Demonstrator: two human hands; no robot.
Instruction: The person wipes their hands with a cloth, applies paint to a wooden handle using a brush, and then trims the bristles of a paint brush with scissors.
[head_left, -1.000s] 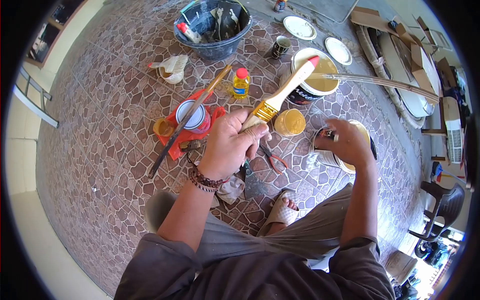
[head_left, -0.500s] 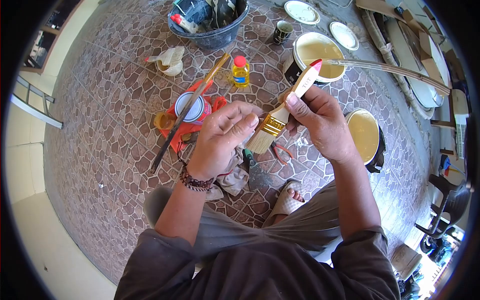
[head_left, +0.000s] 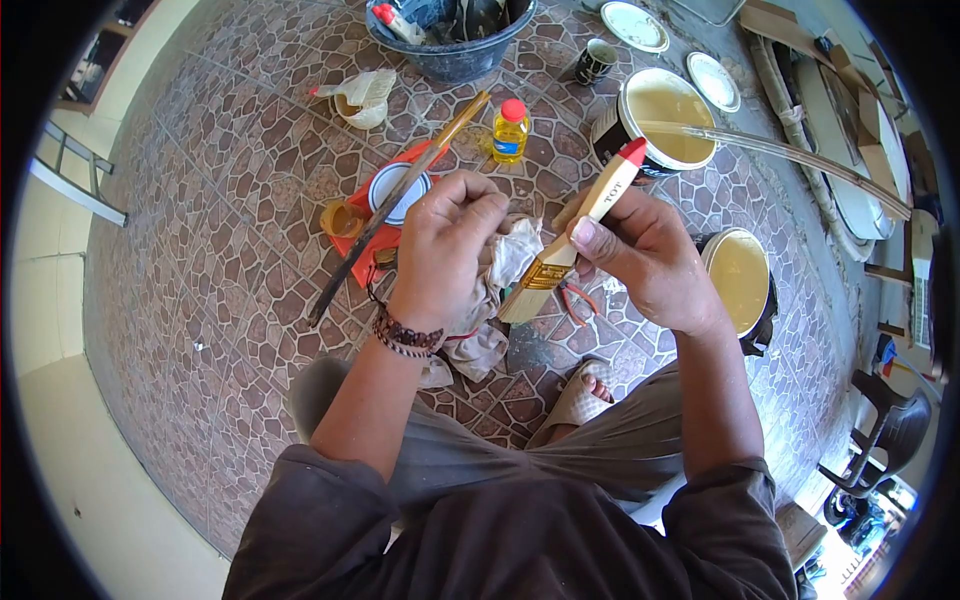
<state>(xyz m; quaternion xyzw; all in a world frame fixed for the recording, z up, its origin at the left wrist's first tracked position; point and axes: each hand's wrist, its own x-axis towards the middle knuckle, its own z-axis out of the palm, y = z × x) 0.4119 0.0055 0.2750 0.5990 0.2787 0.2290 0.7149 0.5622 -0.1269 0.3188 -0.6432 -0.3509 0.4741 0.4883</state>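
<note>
My right hand (head_left: 655, 260) grips a flat paintbrush (head_left: 603, 200) by its pale wooden handle. The red handle tip points up and away, while the gold ferrule and light bristles slant down toward my left hand (head_left: 447, 240). That hand is closed in a pinch, to the left of the bristles and apart from them. Whatever its fingertips hold, if anything, is too small to make out. Below and between the hands, a crumpled rag (head_left: 475, 352) lies on the tiled floor beside red-handled pliers (head_left: 578, 303).
Beyond my hands stand a bottle of yellow liquid (head_left: 508, 140), a paint can (head_left: 393, 190), a black basin (head_left: 450, 62) and two buckets of cream paint, one far (head_left: 668, 95) and one near (head_left: 738, 285). A long stick (head_left: 400, 205) lies across the can.
My left hand has drawn back from the bristles, with thumb and fingers closer together. The brush stays in my right hand, turned slightly. The view has shifted, moving the floor items rightward.
</note>
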